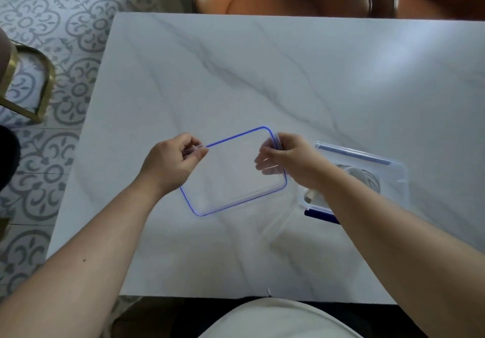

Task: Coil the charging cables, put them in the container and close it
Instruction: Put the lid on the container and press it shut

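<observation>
Left grip [170, 161] and right grip [288, 159] pinch the lid [231, 172]; best carried level toward three o'clock, squared over the container [401, 177] before pressing.

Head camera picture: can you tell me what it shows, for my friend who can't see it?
The left hand and right hand hold a clear, blue-rimmed lid by opposite ends above a white marble table. To the right sits the open container with coiled white cables inside.
</observation>
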